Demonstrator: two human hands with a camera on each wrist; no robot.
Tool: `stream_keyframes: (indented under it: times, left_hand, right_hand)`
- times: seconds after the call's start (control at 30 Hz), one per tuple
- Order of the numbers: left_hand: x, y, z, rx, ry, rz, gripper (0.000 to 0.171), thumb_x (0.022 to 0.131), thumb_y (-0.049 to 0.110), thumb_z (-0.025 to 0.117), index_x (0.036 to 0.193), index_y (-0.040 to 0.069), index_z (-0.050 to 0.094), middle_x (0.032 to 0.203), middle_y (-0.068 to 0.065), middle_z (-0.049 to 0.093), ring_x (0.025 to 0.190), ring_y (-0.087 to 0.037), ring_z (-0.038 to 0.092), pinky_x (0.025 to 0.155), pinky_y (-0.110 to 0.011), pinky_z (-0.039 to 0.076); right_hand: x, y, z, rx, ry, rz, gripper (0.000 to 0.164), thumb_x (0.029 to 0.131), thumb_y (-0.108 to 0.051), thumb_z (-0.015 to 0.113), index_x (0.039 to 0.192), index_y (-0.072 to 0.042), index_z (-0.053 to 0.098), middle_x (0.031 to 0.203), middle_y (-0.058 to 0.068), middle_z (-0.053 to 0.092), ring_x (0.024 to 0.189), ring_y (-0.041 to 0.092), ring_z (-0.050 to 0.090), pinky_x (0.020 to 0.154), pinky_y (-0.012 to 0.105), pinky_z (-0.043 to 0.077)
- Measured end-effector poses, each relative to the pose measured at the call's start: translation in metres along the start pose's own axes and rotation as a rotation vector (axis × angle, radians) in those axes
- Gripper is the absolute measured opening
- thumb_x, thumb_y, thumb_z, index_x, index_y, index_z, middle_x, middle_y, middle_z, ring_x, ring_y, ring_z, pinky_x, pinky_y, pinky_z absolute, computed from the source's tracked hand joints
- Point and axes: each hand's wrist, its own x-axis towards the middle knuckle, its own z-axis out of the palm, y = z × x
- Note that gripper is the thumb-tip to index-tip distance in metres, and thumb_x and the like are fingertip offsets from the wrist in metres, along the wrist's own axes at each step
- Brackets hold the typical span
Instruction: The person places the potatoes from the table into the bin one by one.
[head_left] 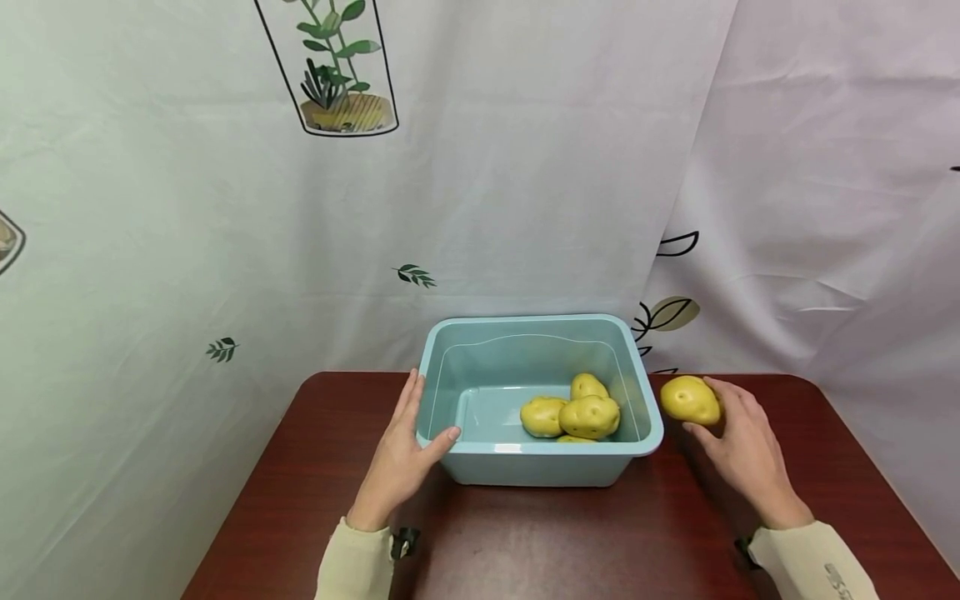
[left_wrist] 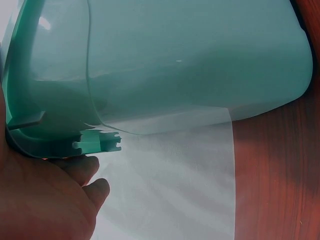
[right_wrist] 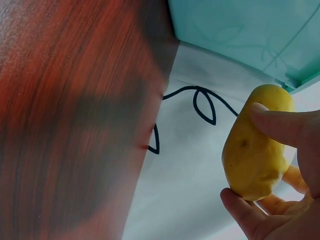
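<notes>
A light blue plastic tub [head_left: 536,471] stands on the table with several yellow potatoes [head_left: 591,417] piled in its right half. At its front left corner my left hand [head_left: 397,467] rests on the rim, fingers fairly straight along the outer left side and thumb reaching over the edge. In the left wrist view, fingertips [left_wrist: 89,170] lie near the underside of the tub's rim. Right of the tub, my right hand [head_left: 750,446] pinches a single potato [head_left: 690,400] between thumb and fingers. The right wrist view shows this potato [right_wrist: 257,145] held above the table, beside the tub wall.
The dark red wooden table [head_left: 510,550] carries the tub near its back edge. A pale curtain [head_left: 525,183] printed with plants hangs directly behind, and more cloth [head_left: 810,275] hangs on the right.
</notes>
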Motion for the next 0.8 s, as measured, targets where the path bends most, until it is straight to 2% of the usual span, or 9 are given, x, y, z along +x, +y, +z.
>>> stream_keyframes:
  times: [0.6,0.8]
  left_hand:
    - [-0.001,0.002,-0.001,-0.015,0.005,-0.005,0.099,0.090,0.049,0.073,0.162,0.014,0.016,0.167,0.009,0.007,0.152,-0.025,0.020,0.113,-0.060,0.029]
    - [0.000,0.002,0.000,-0.017,0.004,-0.003,0.097,0.091,0.041,0.075,0.162,0.014,0.016,0.167,0.008,0.007,0.152,-0.025,0.019,0.113,-0.060,0.029]
  right_hand:
    - [0.002,-0.009,-0.003,0.029,0.043,-0.049,0.075,0.072,-0.001,0.086,0.139,-0.001,0.051,0.130,0.028,0.050,0.114,0.048,0.047,0.086,0.064,0.036]
    - [0.001,-0.011,-0.004,0.032,0.051,-0.050,0.074,0.072,-0.001,0.086,0.138,-0.001,0.052,0.130,0.027,0.050,0.114,0.047,0.047,0.087,0.063,0.037]
